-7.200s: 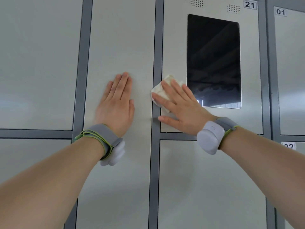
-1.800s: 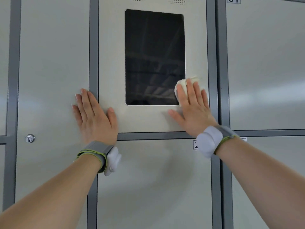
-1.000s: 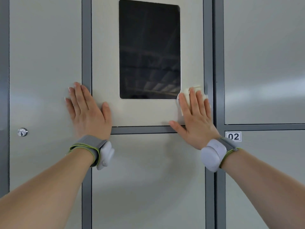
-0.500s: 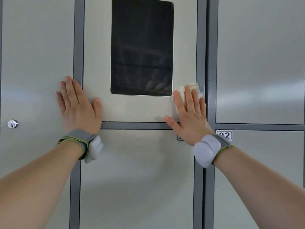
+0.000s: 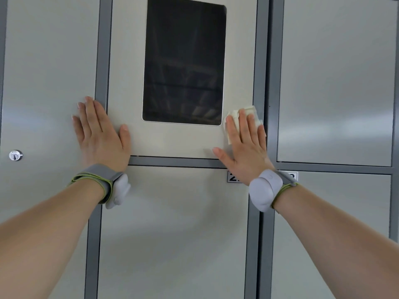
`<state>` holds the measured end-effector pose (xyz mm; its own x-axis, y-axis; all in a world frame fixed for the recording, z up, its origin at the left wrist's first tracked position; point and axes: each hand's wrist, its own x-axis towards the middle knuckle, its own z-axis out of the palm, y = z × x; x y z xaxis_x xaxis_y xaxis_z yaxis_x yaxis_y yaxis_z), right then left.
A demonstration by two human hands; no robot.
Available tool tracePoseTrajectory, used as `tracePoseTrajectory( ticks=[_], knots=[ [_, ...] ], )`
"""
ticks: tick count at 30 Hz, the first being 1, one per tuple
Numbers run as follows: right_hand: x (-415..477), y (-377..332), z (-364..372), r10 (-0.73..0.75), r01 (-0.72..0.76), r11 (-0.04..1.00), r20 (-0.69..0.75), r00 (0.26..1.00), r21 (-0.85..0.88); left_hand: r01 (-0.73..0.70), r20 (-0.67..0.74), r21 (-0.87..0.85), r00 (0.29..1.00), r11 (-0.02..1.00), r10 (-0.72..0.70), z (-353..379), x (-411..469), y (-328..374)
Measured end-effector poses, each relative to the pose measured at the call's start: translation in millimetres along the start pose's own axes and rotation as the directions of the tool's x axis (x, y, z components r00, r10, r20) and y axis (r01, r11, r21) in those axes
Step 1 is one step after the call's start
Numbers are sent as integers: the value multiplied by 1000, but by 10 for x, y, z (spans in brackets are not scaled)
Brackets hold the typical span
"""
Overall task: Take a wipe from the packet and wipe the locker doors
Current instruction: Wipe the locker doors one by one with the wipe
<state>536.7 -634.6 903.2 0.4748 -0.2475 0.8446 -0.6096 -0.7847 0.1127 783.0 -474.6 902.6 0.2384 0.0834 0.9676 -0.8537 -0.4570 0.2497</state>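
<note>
A folded white wipe [image 5: 252,112] lies pressed flat under the fingers of my right hand [image 5: 246,147] against the beige screen panel [image 5: 172,141], just right of the dark screen's lower corner. My left hand [image 5: 99,137] rests flat with fingers apart on the grey locker door [image 5: 47,83] to the left, its thumb over the dark frame strip and onto the panel. The wipe packet is not in view.
A dark screen [image 5: 183,61] fills the upper panel. A round keyhole lock [image 5: 15,155] sits on the left door. More grey doors lie below [image 5: 172,234] and to the right [image 5: 334,83], parted by dark grey frame strips. A number label [image 5: 232,176] is half hidden by my right wrist.
My right hand has carried the wipe from the panel's left edge to the screen's lower right corner, and has slid a little down there. The left hand has followed rightward, staying flat.
</note>
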Motion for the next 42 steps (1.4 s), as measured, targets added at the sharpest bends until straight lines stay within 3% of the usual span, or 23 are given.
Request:
tracePoseTrajectory(
  ticks=[6, 13, 21, 24, 30, 35, 39, 42],
  knots=[
    [-248, -3, 90, -52, 55, 998, 71, 996, -35, -12, 3, 2, 1000, 1000, 12, 0, -25, 2],
    [-13, -78, -73, 129, -129, 992, 63, 990, -2, -44, 7, -22, 999, 999, 44, -18, -12, -22],
    [-496, -332, 127, 75, -76, 997, 183, 980, 0, -131, 56, -20, 990, 991, 132, -109, -22, -166],
    [-399, -242, 29, 80, -76, 996, 157, 984, -36, -201, 89, -19, 975, 979, 202, -149, -29, -259],
    [-226, -350, 53, 215, -220, 975, 105, 971, 40, -307, 87, -21, 947, 951, 308, -180, -28, -422],
    [-456, -601, 256, 92, -97, 995, 179, 980, 16, -327, 86, -31, 940, 944, 329, -158, -36, -449],
    [-427, -521, 206, 47, -46, 999, 155, 987, -7, -336, 82, -15, 938, 942, 336, -145, -49, -453],
    [-212, -438, 111, 201, -206, 978, 103, 974, 41, -341, 87, -10, 936, 940, 341, -136, -65, -444]
  ],
)
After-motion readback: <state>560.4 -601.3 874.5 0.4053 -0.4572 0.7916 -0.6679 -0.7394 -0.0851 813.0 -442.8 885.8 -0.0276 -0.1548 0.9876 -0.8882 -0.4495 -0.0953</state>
